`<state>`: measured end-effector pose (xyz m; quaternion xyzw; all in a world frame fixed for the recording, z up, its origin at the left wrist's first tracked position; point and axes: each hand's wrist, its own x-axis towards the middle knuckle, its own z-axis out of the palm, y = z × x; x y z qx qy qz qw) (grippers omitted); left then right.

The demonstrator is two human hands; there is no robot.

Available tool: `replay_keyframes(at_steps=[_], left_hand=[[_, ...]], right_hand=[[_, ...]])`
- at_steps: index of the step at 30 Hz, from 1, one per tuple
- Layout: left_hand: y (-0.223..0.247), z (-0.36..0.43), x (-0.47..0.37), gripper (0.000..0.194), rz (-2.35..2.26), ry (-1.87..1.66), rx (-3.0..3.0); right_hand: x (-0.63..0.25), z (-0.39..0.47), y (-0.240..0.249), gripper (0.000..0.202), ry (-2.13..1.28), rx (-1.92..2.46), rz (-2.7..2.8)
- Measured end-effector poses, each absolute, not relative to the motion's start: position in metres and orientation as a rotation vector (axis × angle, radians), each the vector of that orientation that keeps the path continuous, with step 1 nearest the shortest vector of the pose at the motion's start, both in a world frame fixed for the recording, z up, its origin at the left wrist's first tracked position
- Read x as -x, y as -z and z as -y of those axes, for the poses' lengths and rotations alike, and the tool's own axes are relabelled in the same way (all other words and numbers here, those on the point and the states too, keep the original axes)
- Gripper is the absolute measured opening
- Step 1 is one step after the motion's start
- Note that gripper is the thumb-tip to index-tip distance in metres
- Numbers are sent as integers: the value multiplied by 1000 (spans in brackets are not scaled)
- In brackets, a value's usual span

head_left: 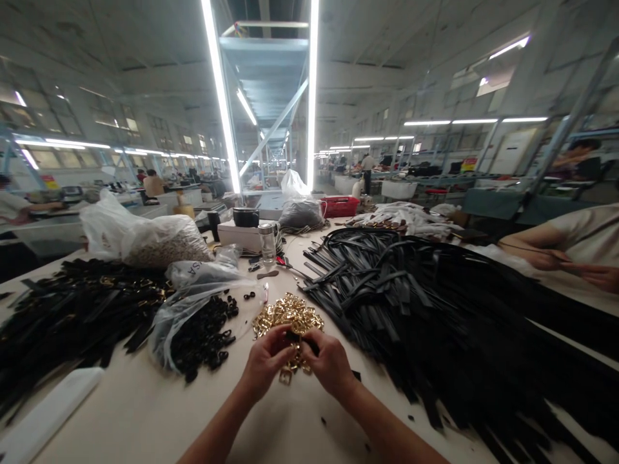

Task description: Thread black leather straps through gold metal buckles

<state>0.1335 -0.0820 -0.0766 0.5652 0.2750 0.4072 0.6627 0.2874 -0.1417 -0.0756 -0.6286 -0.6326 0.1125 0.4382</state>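
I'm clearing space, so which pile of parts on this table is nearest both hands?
The shiny gold metal buckle pile, right at the left hand and right hand; the small black loops and long black straps lie farther out.

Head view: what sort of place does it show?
Probably a factory workshop, perhaps for accessories: a heap of long flat black straps, a pile of small gold-coloured metal buckles, and rows of long white tube lights stretching into the background.

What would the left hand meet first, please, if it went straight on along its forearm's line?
Most likely the pile of gold-coloured buckles, just beyond the left hand; depth is unclear, so they may be touching.
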Motion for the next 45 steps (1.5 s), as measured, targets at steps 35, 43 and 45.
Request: replay_keyframes(at_steps=[35, 43, 45], left_hand=[[74, 69, -126, 32, -778, -1020, -794], [79, 76, -131, 33, -694, -842, -845], [81, 79, -133, 34, -671, -807, -876]], right_hand=[[-295, 139, 73, 16, -982, 1328, 1434], [-290, 142, 77, 15, -715, 1382, 1547], [-289, 143, 74, 15, -650, 1375, 1580]])
